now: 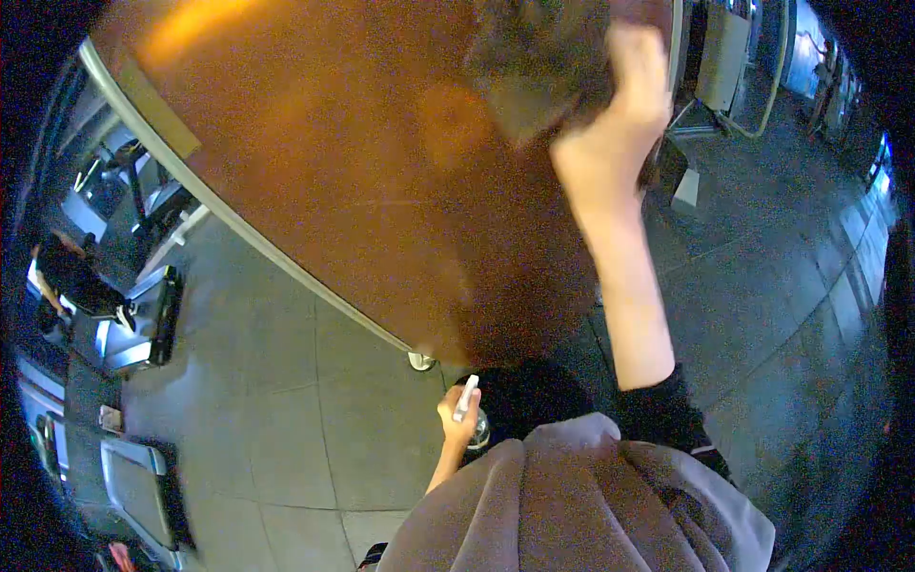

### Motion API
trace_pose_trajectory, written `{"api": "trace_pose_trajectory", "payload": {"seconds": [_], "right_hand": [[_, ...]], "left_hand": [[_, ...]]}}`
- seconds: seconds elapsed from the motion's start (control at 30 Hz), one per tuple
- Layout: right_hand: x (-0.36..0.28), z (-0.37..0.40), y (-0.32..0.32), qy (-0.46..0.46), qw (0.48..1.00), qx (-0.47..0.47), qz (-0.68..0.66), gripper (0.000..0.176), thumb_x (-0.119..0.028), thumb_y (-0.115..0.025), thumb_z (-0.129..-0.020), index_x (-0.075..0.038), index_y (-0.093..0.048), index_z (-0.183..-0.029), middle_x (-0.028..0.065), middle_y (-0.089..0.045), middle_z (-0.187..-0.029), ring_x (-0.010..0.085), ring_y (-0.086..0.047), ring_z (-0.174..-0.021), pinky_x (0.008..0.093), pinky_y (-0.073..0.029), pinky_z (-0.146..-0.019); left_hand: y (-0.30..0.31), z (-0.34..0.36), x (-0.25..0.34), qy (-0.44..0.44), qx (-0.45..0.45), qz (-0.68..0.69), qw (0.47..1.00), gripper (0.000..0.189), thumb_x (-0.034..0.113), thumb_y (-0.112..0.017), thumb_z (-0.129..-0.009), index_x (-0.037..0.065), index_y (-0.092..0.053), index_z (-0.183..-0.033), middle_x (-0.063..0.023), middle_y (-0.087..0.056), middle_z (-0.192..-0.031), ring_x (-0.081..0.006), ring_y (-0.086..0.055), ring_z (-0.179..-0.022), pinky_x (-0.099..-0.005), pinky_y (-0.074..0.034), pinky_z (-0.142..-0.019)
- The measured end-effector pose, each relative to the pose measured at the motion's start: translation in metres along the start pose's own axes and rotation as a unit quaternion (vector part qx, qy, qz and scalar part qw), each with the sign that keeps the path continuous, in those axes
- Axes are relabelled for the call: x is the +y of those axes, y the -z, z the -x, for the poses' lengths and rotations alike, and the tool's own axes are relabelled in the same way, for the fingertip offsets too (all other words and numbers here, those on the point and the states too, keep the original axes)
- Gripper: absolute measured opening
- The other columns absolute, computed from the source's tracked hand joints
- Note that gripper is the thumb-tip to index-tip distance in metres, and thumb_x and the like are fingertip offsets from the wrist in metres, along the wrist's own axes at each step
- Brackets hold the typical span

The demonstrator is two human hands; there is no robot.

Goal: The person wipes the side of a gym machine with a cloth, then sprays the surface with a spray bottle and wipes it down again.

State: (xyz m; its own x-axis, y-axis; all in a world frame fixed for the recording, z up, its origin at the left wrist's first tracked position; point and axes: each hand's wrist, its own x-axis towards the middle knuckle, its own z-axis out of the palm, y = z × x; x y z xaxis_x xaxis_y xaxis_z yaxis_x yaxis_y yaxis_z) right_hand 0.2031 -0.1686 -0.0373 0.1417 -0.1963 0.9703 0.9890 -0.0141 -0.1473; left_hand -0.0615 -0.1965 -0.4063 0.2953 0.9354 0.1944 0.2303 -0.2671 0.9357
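My right hand (620, 133) reaches forward over a large brown glossy panel (362, 210) with a light metal edge. The fingers are curled against a dark grey cloth (538, 71), which lies on the panel's surface; motion blurs both. Low in the view, near the panel's near corner, my left hand (454, 417) is wrapped round a spray bottle (478, 431). The bottle's white spray head (466, 398) sticks up above the fingers, while its clear body is partly hidden by the hand.
Grey tiled floor (257, 410) spreads on both sides. To the left stand treadmills (141, 324), with a person in dark clothes (84, 276) by one of them. Gym equipment with a pale upright casing (721, 62) stands beyond the panel's right edge.
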Motion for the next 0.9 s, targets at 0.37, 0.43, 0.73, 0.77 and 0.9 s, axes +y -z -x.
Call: {"api": "trace_pose_trajectory", "payload": {"seconds": [0.37,0.43,0.73,0.77,0.9], "right_hand": [[-0.048,0.107,0.026,-0.015,0.991,-0.133,-0.009,0.017,-0.022,-0.067,-0.065,-0.016,-0.064,-0.081,0.0002,-0.052,-0.08,0.0233,-0.05,-0.082,0.0393,-0.033,-0.071],[-0.052,0.053,0.011,-0.022,0.997,-0.075,0.014,0.028,-0.015,-0.066,-0.062,-0.01,-0.062,-0.089,0.0058,-0.05,-0.087,0.0262,-0.05,-0.085,0.0368,-0.035,-0.07],[-0.064,0.023,0.005,0.028,0.996,-0.088,0.019,0.033,-0.007,-0.063,-0.062,-0.013,-0.062,-0.094,0.003,-0.05,-0.089,0.0253,-0.048,-0.092,0.0409,-0.033,-0.07],[-0.067,0.055,0.012,0.033,0.991,-0.128,0.024,0.028,-0.012,-0.065,-0.066,-0.014,-0.063,-0.094,0.0021,-0.05,-0.086,0.0236,-0.048,-0.087,0.0407,-0.033,-0.071],[-0.084,0.13,0.025,0.041,0.981,-0.187,-0.003,0.016,-0.018,-0.064,-0.072,-0.024,-0.065,-0.087,-0.0055,-0.052,-0.083,0.0188,-0.05,-0.082,0.04,-0.031,-0.072]], "left_hand": [[0.008,0.009,0.013,-0.037,0.01,-0.009,0.999,0.02,0.016,-0.065,-0.08,0.0,-0.058,-0.072,-0.0081,-0.053,-0.057,-0.0151,-0.049,-0.05,-0.0302,-0.04,-0.048],[0.009,0.014,0.003,-0.034,0.019,-0.017,0.999,0.02,0.016,-0.065,-0.079,0.0,-0.057,-0.071,-0.01,-0.053,-0.058,-0.0183,-0.05,-0.05,-0.0314,-0.04,-0.048],[0.012,0.013,0.0,-0.036,0.039,0.026,0.998,0.022,0.018,-0.065,-0.079,0.0,-0.057,-0.07,-0.0107,-0.052,-0.057,-0.0206,-0.05,-0.049,-0.0321,-0.039,-0.049],[0.014,0.013,0.001,-0.025,0.025,0.017,0.999,0.022,0.018,-0.065,-0.079,0.0,-0.058,-0.07,-0.0104,-0.052,-0.058,-0.0201,-0.05,-0.05,-0.032,-0.039,-0.049],[0.013,0.012,0.007,-0.04,0.009,0.003,0.999,0.021,0.017,-0.065,-0.08,-0.001,-0.058,-0.07,-0.0099,-0.053,-0.058,-0.0178,-0.05,-0.051,-0.0316,-0.039,-0.049]]}}
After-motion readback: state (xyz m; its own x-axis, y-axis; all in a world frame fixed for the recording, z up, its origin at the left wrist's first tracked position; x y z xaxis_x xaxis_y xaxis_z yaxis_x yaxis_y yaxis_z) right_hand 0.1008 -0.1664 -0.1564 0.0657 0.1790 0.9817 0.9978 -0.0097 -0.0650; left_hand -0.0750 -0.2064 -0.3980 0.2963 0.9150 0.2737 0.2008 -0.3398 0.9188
